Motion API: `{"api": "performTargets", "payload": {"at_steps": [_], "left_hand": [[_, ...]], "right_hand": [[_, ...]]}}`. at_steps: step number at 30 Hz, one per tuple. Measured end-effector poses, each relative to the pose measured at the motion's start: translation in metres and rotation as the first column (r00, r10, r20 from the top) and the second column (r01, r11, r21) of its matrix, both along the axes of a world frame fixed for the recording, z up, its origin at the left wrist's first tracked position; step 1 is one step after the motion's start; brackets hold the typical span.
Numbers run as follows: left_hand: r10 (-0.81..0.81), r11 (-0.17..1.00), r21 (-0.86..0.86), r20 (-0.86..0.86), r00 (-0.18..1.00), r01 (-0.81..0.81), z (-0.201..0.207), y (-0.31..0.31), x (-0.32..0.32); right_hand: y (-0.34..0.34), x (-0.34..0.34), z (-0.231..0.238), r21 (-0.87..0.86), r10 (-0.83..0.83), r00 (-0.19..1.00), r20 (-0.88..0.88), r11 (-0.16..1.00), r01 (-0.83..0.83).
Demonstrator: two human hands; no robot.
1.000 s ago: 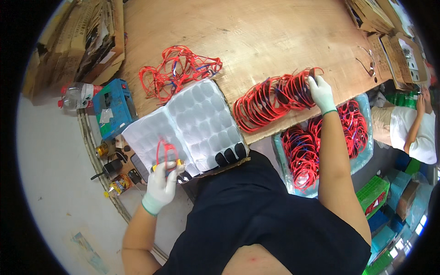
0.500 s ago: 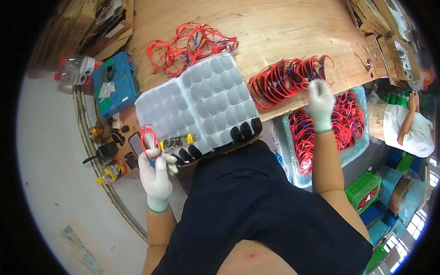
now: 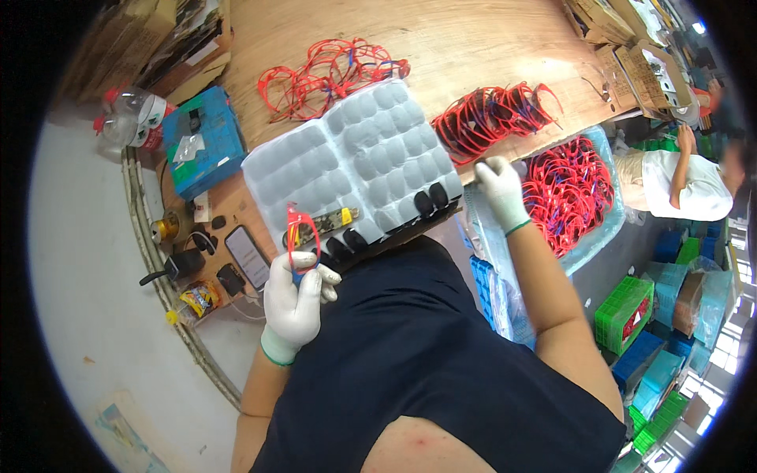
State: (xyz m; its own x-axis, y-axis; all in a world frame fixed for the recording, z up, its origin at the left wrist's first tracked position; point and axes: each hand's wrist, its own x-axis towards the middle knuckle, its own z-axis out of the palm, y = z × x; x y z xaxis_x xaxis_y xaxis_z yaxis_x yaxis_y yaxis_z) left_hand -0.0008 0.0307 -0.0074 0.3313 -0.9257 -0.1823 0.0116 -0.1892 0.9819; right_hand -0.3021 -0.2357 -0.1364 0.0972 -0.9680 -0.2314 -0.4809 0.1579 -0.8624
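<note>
My left hand (image 3: pixel 296 303), in a white glove with a green cuff, pinches a red glasses frame (image 3: pixel 315 229) upright by its lower end. Beside it lies a whitish sheet of rounded pockets (image 3: pixel 378 142), several black lenses (image 3: pixel 352 239) showing along its near edge. A yellow-ended cutter (image 3: pixel 323 226) rests on the sheet behind the frame. My right hand (image 3: pixel 501 188), gloved alike, is at the table's edge with fingers curled together; whatever they hold is hidden. Just beyond it stands a row of red-framed sunglasses (image 3: pixel 497 118).
Tangled red frames (image 3: pixel 331 75) lie at the far side of the wooden table (image 3: pixel 473 39). A lined bin of red frames (image 3: pixel 564 197) stands right of my right hand. On the left are a blue box (image 3: pixel 205 146), a phone (image 3: pixel 248 256) and bottles (image 3: pixel 130 118). Another person (image 3: pixel 682 181) sits at far right.
My right hand has come left and toward me, away from the row of sunglasses. My left hand, still holding the red frame, appears slightly further right and nearer in the picture; the view has shifted too.
</note>
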Motion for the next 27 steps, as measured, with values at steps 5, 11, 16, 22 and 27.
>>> {"api": "performTargets", "payload": {"at_steps": [5, 11, 16, 22, 27], "left_hand": [[-0.107, 0.975, 0.206, 0.126, 0.986, 0.079, 0.016, 0.002, 0.017], [-0.25, 0.951, -0.085, 0.357, 0.9, 0.298, -0.002, 0.001, 0.01], [-0.334, 0.942, 0.117, 0.253, 0.908, 0.314, -0.006, 0.014, 0.015], [-0.352, 0.931, -0.083, 0.043, 0.935, 0.355, 0.009, 0.028, 0.028], [-0.32, 0.939, -0.116, 0.049, 0.946, 0.323, 0.011, 0.038, 0.029]], "right_hand": [[0.035, 0.033, 0.056, -0.187, 0.284, 0.958, -0.03, 0.94, -0.284], [0.152, 0.123, 0.116, 0.111, 0.367, 0.703, 0.609, 0.838, -0.534], [0.168, 0.151, 0.125, 0.08, 0.423, 0.734, 0.532, 0.838, -0.54], [0.167, 0.161, 0.126, 0.35, 0.134, 0.583, 0.801, 0.685, -0.639], [0.167, 0.159, 0.125, 0.4, 0.117, 0.532, 0.839, 0.531, -0.747]]}}
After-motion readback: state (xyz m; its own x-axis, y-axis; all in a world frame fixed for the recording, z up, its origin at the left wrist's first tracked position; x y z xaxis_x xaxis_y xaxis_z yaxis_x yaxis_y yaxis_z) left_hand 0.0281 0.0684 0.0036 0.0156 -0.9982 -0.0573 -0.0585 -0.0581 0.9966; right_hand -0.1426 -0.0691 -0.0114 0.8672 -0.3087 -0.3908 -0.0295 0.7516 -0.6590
